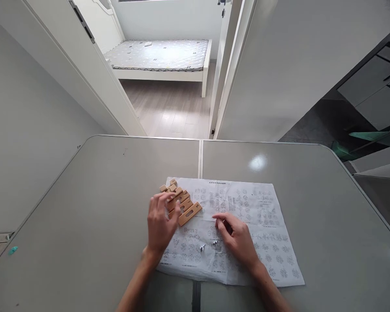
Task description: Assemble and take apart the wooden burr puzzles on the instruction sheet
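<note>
Wooden puzzle pieces (191, 213) lie side by side in a slanted row at the upper left of the printed sheet (247, 268). They are slotted bars, and some carry dark numbers. Smaller pale wooden pieces (172, 188) sit at the row's far end. My left hand (162, 219) reaches over the row from the left, thumb and forefinger apart, covering part of it. Whether its fingertips touch the bars I cannot tell. Over the middle of the sheet is my right hand (235, 236), its fingers curled and the thumb close to the forefinger, with nothing visible between them.
The grey table (100, 216) has a seam down its middle. Two small torn spots (202, 248) show in the sheet. A bit of teal material (13, 250) is by the left edge. Beyond the table, a doorway leads to a bed (162, 54).
</note>
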The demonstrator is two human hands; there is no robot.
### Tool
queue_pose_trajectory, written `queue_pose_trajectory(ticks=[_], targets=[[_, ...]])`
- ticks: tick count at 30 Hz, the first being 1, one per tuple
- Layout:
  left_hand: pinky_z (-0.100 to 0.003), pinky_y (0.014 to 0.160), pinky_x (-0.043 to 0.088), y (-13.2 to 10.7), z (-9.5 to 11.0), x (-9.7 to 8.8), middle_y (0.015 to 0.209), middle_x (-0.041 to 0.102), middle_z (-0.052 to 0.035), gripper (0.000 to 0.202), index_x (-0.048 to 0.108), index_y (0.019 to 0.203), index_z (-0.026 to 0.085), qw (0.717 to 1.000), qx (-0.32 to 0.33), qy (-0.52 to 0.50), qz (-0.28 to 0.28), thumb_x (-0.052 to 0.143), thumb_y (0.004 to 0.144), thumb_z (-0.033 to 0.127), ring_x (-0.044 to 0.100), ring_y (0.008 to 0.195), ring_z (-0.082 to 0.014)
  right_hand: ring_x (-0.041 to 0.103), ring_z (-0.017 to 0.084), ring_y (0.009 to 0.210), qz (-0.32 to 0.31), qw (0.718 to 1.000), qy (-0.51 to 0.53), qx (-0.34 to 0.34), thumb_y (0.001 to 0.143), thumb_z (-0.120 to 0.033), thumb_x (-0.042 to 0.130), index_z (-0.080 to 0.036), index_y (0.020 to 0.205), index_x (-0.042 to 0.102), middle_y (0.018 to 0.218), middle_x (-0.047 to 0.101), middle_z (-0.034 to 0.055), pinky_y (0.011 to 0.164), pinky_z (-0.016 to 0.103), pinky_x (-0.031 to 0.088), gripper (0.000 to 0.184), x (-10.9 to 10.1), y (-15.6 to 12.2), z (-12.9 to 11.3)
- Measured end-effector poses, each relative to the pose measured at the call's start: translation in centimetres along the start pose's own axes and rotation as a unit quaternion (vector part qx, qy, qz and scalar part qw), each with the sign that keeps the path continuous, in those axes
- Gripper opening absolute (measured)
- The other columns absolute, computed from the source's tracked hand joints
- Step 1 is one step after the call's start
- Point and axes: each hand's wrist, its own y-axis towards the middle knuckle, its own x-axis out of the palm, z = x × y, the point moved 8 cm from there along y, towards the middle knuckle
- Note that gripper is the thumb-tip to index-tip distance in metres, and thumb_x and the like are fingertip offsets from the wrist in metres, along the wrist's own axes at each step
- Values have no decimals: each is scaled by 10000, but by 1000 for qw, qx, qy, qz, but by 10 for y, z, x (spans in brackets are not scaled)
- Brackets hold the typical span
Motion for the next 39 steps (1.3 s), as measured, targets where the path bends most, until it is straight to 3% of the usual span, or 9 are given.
queue_pose_trajectory(ticks=[4,11,16,21,23,26,29,32,39], targets=[[-520,1085,457,18,-28,-1,1366,608,-131,424,531,1356,233,999,-11,34,-33,654,967,345,529,1268,-333,661,178,683,-1,1000,2,1,1038,-329,498,-230,1080,742,852,740,30,638,266,512,267,0,-1,1],[-504,1062,488,21,-59,15,1327,645,-124,484,534,1390,235,992,-39,20,-119,656,956,410,574,1251,-329,651,180,697,-2,1000,9,6,1041,-345,495,-224,1081,741,863,735,37,650,268,500,277,1,-1,6],[-519,1062,502,23,-66,10,1334,651,-135,521,506,1444,225,994,-27,15,-104,616,984,442,578,1272,-338,639,177,693,-3,1000,16,6,1038,-341,497,-225,1059,737,866,728,38,650,271,499,268,1,0,4],[-506,1063,520,16,-38,8,1376,635,-138,582,444,1509,243,995,-37,-43,-85,608,1000,474,625,1243,-318,589,160,643,-17,995,95,34,1041,-408,530,-227,1103,710,863,700,38,625,281,505,263,1,-1,5],[-469,1059,537,5,-12,18,1392,630,-131,584,427,1518,267,989,-20,-97,-111,627,1000,450,621,1279,-304,615,157,670,-38,980,188,57,1028,-466,562,-239,1248,647,1024,711,65,602,282,525,328,4,-2,6],[-464,1115,505,-16,33,42,1435,613,-122,612,393,1540,303,970,46,-162,-177,658,994,381,588,1343,-298,668,173,720,-76,939,324,86,992,-576,591,-276,1477,450,1238,667,109,545,284,547,587,10,-4,6],[-471,1133,490,-33,62,62,1434,616,-116,666,374,1556,319,951,86,-194,-224,696,972,320,581,1353,-298,621,153,590,-82,921,362,121,988,-622,575,-242,1428,476,931,696,47,492,267,518,590,12,-5,9],[-462,1123,497,-37,69,70,1434,611,-113,618,437,1516,306,942,70,-228,-237,709,961,308,584,1343,-293,518,116,474,-64,929,330,152,988,-597,602,-202,1246,588,644,605,-31,455,229,446,472,9,-5,14],[-383,990,555,-31,48,74,1219,738,-86,254,679,1236,236,901,-100,-340,-251,545,1047,338,699,1123,-244,526,127,458,-41,953,267,140,966,-616,615,-179,1222,618,576,605,-33,447,226,424,507,7,-5,12]])
